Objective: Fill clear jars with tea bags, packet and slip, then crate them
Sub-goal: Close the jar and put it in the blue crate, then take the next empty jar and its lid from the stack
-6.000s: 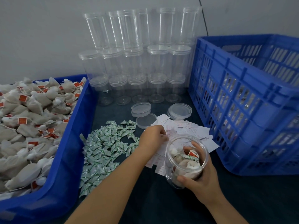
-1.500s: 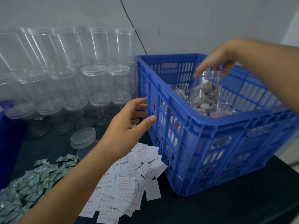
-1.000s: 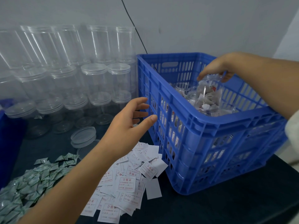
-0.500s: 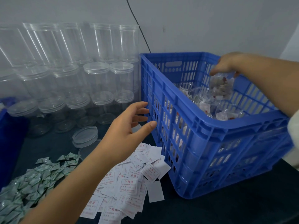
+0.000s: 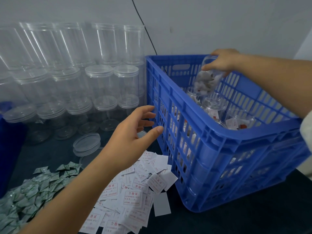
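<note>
My right hand (image 5: pixel 222 60) grips the rim of a clear jar (image 5: pixel 206 82) filled with tea bags, held tilted over the far part of the blue crate (image 5: pixel 217 137). Several filled jars (image 5: pixel 214 108) stand inside the crate below it. Spread-fingered and holding nothing, my left hand (image 5: pixel 133 137) hovers just left of the crate's side wall, above the white paper slips (image 5: pixel 135 191). Green packets (image 5: pixel 33 188) lie in a heap at the lower left.
Stacked empty clear jars (image 5: pixel 101 81) line the wall at the back left. Loose clear lids (image 5: pixel 87 144) lie in front of them. A blue bin's edge (image 5: pixel 8 141) shows at the far left. A black cable (image 5: pixel 145 26) runs down the wall behind the crate.
My right hand has lifted the filled jar slightly and tilted it over the crate's far side. My left hand has stayed beside the crate wall.
</note>
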A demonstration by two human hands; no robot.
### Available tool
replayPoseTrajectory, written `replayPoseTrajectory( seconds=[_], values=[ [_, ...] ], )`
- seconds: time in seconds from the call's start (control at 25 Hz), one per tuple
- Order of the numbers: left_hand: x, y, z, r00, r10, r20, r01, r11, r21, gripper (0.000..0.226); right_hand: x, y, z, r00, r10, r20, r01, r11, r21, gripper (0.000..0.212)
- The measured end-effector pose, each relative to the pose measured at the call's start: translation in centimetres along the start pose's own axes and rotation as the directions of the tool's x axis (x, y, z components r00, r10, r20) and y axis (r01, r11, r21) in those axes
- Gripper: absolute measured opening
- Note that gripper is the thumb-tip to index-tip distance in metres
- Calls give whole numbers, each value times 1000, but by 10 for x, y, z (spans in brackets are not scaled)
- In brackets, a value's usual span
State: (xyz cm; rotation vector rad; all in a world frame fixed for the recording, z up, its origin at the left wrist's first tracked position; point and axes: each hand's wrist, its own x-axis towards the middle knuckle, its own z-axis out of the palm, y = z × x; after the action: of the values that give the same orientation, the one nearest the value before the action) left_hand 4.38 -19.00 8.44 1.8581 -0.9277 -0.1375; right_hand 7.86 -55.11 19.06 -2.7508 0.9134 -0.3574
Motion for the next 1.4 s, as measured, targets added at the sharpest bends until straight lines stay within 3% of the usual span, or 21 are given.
replayPoseTrajectory(
  seconds=[0.12, 0.32, 0.56, 0.96, 1.08, 1.24, 1.4],
  values=[
    [0, 1, -1, 1000, 1, -4, -1, 1000, 2, 50, 5, -26, 17, 996, -22, 82, 13, 994, 111, 76],
    [3, -7, -11, 999, 10, -43, -9, 1000, 15, 56, 19, -37, 28, 978, 24, 209, 10, 988, -156, 74],
    [6, -18, -8, 999, -25, -32, 25, 1000, 4, 55, 27, -35, 25, 945, -21, 325, 93, 974, -206, 66],
    [10, -27, -5, 998, -39, -40, 40, 999, 16, 64, 22, -19, 94, 839, 95, 536, 76, 954, -288, 71],
    [10, -28, -7, 998, -41, -40, 42, 999, 33, 67, 20, -19, 101, 799, 118, 589, 120, 929, -350, 63],
    [7, -28, -12, 999, -33, -32, 34, 998, 49, 68, 16, -36, 71, 835, 108, 539, 160, 891, -425, 63],
    [1, -25, -20, 999, -31, -20, 33, 997, 75, 60, 7, -75, -2, 944, -122, 308, 158, 983, -95, 57]
  ],
)
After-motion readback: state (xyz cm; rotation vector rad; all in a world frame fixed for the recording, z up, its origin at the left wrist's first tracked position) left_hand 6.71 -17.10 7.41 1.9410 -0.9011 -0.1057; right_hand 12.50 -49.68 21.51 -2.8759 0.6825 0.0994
